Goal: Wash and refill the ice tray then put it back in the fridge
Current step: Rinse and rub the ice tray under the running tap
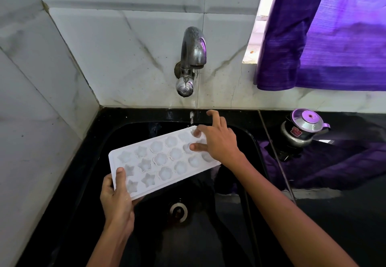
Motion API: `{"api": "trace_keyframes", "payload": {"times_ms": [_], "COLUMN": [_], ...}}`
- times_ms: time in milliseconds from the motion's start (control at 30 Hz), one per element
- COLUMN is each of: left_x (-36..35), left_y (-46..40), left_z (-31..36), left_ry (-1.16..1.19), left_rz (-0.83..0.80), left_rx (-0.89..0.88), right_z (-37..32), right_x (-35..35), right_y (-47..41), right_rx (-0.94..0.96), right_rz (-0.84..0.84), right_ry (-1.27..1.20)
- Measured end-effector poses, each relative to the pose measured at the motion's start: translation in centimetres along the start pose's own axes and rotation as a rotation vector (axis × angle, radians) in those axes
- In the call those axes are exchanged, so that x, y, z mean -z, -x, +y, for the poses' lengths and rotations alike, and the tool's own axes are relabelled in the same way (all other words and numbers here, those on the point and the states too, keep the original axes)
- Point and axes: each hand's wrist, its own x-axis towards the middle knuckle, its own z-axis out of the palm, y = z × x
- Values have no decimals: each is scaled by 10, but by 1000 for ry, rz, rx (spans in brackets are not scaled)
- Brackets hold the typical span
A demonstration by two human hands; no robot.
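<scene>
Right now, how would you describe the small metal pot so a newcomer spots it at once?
Start at the black sink under the wall tap, then look right along the dark counter. The small metal pot stands there below the purple curtain, near the wall. It is the only shiny lidded vessel, with a red label on its side.

No legible text, brand or number is seen anywhere. A small red label [296, 131] is carried on the side of the steel pot [300, 128] at the right of the counter, but its print is too small and blurred to be read.
</scene>
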Motion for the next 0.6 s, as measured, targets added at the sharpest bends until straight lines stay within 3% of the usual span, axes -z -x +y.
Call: {"api": "trace_keyframes", "payload": {"times_ms": [133, 233, 400, 533, 600], "left_x": [1, -1, -5, -5, -5], "left_y": [-4, -4, 2, 7, 9], "left_z": [1, -1, -2, -1, 1], "left_ry": [4, 20, 74, 102, 108], "left_rz": [6, 33, 77, 108, 107], "left_rx": [-7, -9, -18, -30, -29], "right_z": [4, 6, 5, 10, 9], "right_x": [-3, -7, -12, -12, -13], "right_y": [-6, -8, -1, 6, 8], "right_rx": [59, 34, 106, 156, 153], "right_rz": [-85, 17, 194, 0, -19], "right_ry": [-12, 34, -122, -131, -124]}}
